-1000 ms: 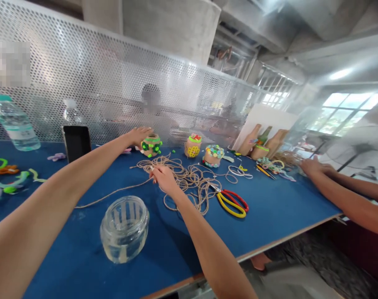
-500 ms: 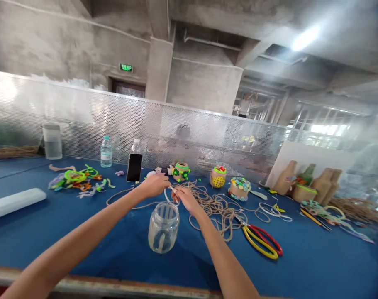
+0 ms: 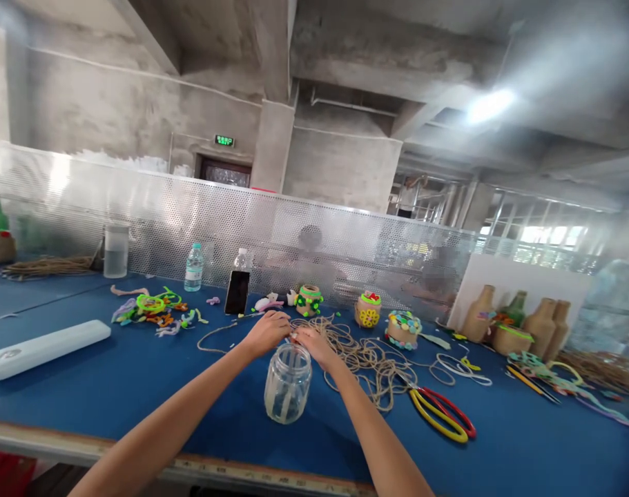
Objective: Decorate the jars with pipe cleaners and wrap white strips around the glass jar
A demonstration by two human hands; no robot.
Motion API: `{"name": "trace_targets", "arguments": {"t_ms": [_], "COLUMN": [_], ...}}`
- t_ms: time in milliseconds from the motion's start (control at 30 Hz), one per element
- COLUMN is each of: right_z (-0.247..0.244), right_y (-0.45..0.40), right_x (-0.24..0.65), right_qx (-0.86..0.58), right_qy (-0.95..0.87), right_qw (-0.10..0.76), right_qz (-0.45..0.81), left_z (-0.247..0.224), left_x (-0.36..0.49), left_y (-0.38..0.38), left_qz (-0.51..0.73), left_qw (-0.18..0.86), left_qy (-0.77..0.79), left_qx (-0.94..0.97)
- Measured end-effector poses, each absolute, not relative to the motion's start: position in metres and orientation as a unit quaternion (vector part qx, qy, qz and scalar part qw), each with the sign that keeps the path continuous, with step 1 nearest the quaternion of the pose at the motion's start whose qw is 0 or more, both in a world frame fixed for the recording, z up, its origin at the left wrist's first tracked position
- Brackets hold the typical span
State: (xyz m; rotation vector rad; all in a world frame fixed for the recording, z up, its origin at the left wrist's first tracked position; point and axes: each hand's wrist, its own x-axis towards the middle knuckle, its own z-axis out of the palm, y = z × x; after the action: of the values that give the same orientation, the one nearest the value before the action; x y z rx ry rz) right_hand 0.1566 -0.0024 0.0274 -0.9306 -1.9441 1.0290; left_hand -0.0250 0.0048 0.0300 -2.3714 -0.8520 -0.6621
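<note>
Your left hand [image 3: 265,333] and right hand [image 3: 315,345] meet just behind a clear glass jar [image 3: 288,384], fingers curled, beside a tangled pile of jute twine [image 3: 369,362] on the blue worktop [image 3: 70,393]. Whether either grip pinches twine, you cannot tell. Red-and-yellow scissors [image 3: 440,414] lie rightward.

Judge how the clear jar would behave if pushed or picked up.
The clear jar stands upright on a flat-looking base, so a light push would probably slide it rather than tip it. Its smooth wall looks slippery to grip. Lying down, its round body would likely roll, and if it is glass, it could break.
</note>
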Motion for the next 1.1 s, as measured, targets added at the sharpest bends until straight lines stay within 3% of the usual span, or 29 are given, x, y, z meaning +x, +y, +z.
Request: {"name": "trace_targets", "arguments": {"t_ms": [267, 600, 1100], "right_z": [0.024, 0.017, 0.015], "right_y": [0.003, 0.007, 0.006], "right_x": [0.154, 0.153, 0.149], "right_qx": [-0.395, -0.420, -0.429], "right_qy": [-0.759, -0.741, -0.740], "right_qw": [0.335, 0.356, 0.358], "right_qz": [0.395, 0.384, 0.373], "left_z": [0.024, 0.017, 0.015], "left_x": [-0.058, -0.026, -0.047], "left_y": [0.022, 0.009, 0.013], "left_qz": [-0.292, -0.289, -0.311], "left_qw": [0.262, 0.268, 0.310], "left_qy": [-0.355, -0.283, -0.312], "left_qx": [-0.848, -0.874, -0.843]}}
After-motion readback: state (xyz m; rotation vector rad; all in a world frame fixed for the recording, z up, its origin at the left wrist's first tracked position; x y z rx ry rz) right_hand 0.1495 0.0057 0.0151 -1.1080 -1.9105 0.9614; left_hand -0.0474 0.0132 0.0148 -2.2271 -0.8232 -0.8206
